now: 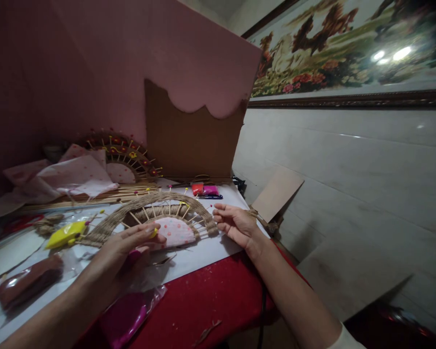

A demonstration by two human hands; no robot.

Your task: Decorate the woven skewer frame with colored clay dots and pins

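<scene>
My left hand (131, 247) is closed, with a small ball of yellow clay (154, 233) between its fingers; some magenta clay (132, 259) shows at its palm. Just beyond lies a fan-shaped piece (111, 220) with a twine-wrapped arch, thin wooden sticks and a half-round of white cloth (176, 232) with pinkish dots. Small coloured balls tip several sticks. Beside the arch's right end is my right hand (236, 224), fingers bent and apart, nothing visible in them. Tweezers (163, 261) lie below the cloth.
Yellow clay (66, 235), a brown clay pack (31, 281) and a magenta clay bag (127, 315) lie left and in front. Red and magenta packs (203, 189) and a pen (210, 197) sit behind. A decorated second fan (131, 152) and cardboard (192, 140) stand at the back.
</scene>
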